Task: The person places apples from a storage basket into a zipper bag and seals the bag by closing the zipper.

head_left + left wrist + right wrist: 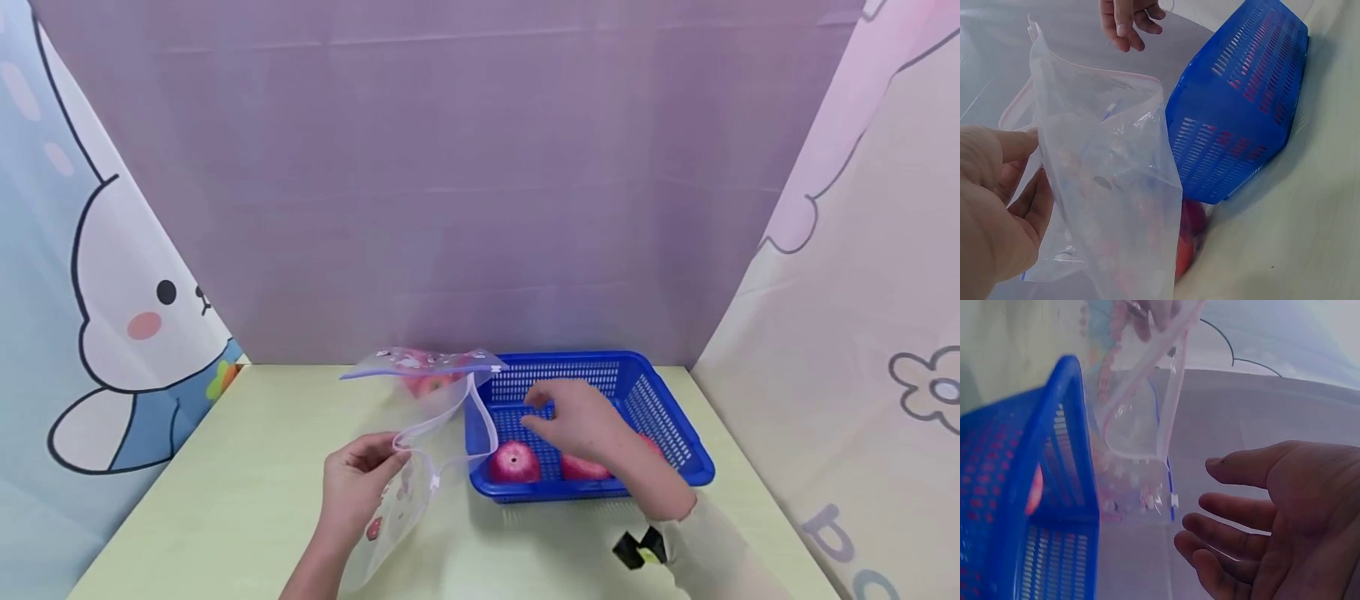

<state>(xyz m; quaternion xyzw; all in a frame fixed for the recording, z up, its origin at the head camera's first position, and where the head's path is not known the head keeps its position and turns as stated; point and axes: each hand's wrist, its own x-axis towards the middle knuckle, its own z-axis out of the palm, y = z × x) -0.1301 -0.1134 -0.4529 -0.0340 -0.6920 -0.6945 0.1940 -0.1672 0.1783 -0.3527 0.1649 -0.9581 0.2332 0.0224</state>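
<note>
My left hand [356, 483] pinches the rim of a clear zip bag [397, 517] between thumb and fingers. The bag's mouth gapes toward the basket, and a small slider shows on its rim. In the left wrist view the bag [1110, 187] hangs beside the blue basket [1235, 106]. Above the basket [592, 492] hovers my right hand [581, 412], its fingers loosely bent and nothing in them. Red apple-like fruit [515, 462] lies along the basket's near side, with another red fruit [583, 467] partly under the right forearm.
Behind the held bag, a second printed zip bag [420, 361] with a blue-purple closure stands on the pale table [225, 500], red fruit [431, 385] inside it. A purple cloth [465, 183] backs the table, and printed cloths hang at both sides.
</note>
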